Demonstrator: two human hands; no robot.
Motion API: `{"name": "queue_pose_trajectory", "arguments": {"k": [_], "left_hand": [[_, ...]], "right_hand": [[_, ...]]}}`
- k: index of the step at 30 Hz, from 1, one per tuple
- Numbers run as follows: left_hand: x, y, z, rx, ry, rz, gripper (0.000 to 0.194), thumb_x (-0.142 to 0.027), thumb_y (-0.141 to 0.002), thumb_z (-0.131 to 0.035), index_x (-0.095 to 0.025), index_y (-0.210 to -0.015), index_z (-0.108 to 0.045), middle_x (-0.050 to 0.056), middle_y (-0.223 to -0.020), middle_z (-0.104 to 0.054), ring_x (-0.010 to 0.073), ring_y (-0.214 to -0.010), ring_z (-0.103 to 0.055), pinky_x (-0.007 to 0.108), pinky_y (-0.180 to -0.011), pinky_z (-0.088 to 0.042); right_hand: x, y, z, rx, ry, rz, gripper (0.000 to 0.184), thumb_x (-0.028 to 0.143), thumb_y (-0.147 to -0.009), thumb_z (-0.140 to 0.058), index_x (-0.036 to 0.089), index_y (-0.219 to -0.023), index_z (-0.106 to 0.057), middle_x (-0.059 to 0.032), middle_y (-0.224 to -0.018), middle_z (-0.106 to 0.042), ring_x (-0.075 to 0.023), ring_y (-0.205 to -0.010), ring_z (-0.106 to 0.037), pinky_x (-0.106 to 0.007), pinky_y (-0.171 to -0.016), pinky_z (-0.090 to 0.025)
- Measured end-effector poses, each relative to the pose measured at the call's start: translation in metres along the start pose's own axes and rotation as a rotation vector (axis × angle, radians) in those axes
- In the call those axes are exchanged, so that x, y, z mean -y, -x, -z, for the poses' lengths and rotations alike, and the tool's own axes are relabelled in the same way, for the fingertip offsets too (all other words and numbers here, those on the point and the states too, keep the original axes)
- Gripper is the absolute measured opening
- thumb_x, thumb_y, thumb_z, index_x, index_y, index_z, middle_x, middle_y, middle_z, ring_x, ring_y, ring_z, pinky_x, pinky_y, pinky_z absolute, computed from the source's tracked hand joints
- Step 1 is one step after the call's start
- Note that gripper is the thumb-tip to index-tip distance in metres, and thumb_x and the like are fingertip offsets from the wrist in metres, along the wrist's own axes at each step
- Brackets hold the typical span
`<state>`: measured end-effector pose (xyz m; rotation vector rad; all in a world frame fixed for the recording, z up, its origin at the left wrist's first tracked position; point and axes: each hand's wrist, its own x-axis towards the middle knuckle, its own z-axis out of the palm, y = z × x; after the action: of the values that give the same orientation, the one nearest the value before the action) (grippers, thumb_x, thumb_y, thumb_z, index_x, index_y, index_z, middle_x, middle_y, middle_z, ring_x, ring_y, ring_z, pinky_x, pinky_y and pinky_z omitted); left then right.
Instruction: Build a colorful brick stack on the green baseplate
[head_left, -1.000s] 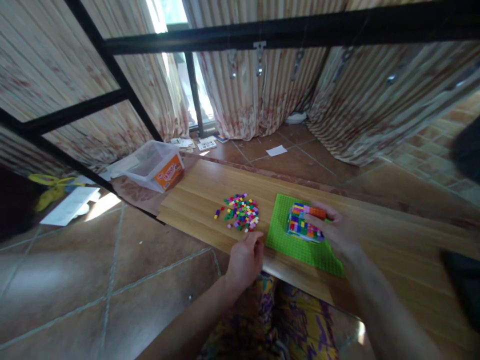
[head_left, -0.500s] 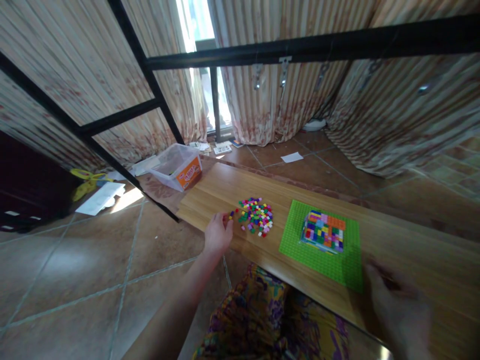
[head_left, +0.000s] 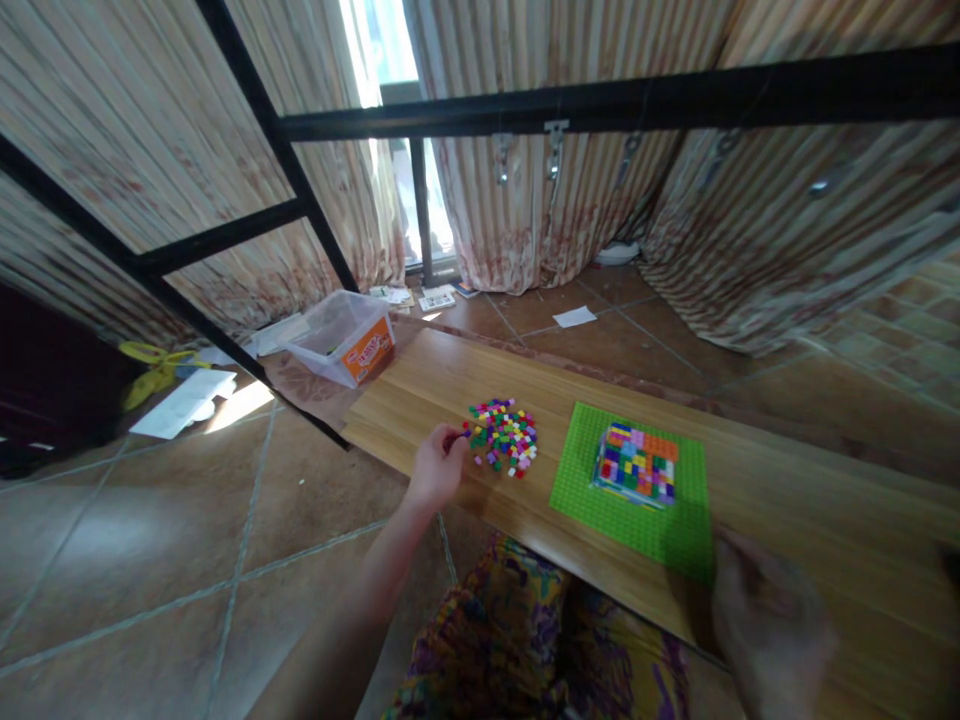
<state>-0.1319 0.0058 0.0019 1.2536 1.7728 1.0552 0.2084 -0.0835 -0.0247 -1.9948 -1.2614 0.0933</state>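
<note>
My left hand (head_left: 439, 468) is at the left edge of a loose pile of small colourful toy bricks (head_left: 506, 436). Its thumb and forefinger are pinched together on a small dark toy brick, mostly hidden by the fingers. On the wooden board lies a green baseplate (head_left: 577, 490), bearing a rectangular block built of multicoloured bricks (head_left: 637, 462). Beside the baseplate's near right corner is my right hand (head_left: 769, 610), curled and smeared by motion; whether anything is in it cannot be seen.
The long wooden board (head_left: 450, 365) stretches across in front of my lap. A clear plastic box (head_left: 330, 335) with an orange label stands past its left end. A black metal frame (head_left: 480, 115) crosses before striped curtains. Papers (head_left: 575, 316) lie on the tiled floor.
My right hand has left the brick block and moved down to the baseplate's corner. My left hand has gone left to the pile's edge and taken a stray brick. The view has shifted.
</note>
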Motion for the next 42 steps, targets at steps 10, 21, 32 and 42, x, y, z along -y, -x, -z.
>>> {"name": "queue_pose_trajectory", "arguments": {"k": [10, 21, 32, 42], "left_hand": [[-0.046, 0.053, -0.011, 0.309, 0.255, -0.183, 0.016, -0.034, -0.089, -0.057, -0.019, -0.092, -0.062, 0.000, -0.079, -0.062, 0.0099, -0.066, -0.055, 0.022, -0.063, -0.046], [-0.039, 0.060, -0.007, 0.424, 0.310, -0.146, 0.015, -0.030, -0.091, -0.054, -0.019, -0.085, -0.062, -0.001, -0.072, -0.064, 0.0115, -0.063, -0.058, 0.023, -0.061, -0.047], [-0.016, 0.077, -0.010, 0.442, 0.433, 0.136, 0.021, -0.036, -0.078, -0.073, -0.017, -0.079, -0.064, 0.001, -0.069, -0.070, 0.0117, -0.061, -0.062, 0.021, -0.058, -0.045], [-0.016, 0.072, -0.011, 0.467, 0.567, 0.282, 0.027, -0.040, -0.075, -0.073, -0.015, -0.077, -0.063, 0.002, -0.065, -0.069, 0.0111, -0.055, -0.060, 0.022, -0.055, -0.044]], "right_hand": [[0.168, 0.025, -0.049, 0.546, -0.897, -0.012, 0.023, 0.041, -0.080, -0.069, 0.022, -0.092, -0.073, -0.0020, -0.079, -0.073, -0.0171, -0.072, -0.065, -0.031, -0.069, -0.054], [0.163, 0.037, -0.062, 0.800, -1.310, -0.518, 0.025, 0.040, -0.067, -0.083, 0.019, -0.075, -0.072, 0.0026, -0.064, -0.062, -0.0097, -0.058, -0.052, -0.023, -0.056, -0.046], [0.147, 0.057, -0.064, 0.919, -1.162, -0.610, 0.034, 0.045, -0.064, -0.086, 0.017, -0.076, -0.071, 0.0023, -0.061, -0.061, -0.0085, -0.053, -0.050, -0.021, -0.051, -0.041], [0.153, 0.058, -0.074, 0.869, -1.055, -0.516, 0.042, 0.057, -0.068, -0.079, 0.017, -0.074, -0.066, 0.0048, -0.051, -0.054, -0.0089, -0.045, -0.047, -0.022, -0.047, -0.038]]}}
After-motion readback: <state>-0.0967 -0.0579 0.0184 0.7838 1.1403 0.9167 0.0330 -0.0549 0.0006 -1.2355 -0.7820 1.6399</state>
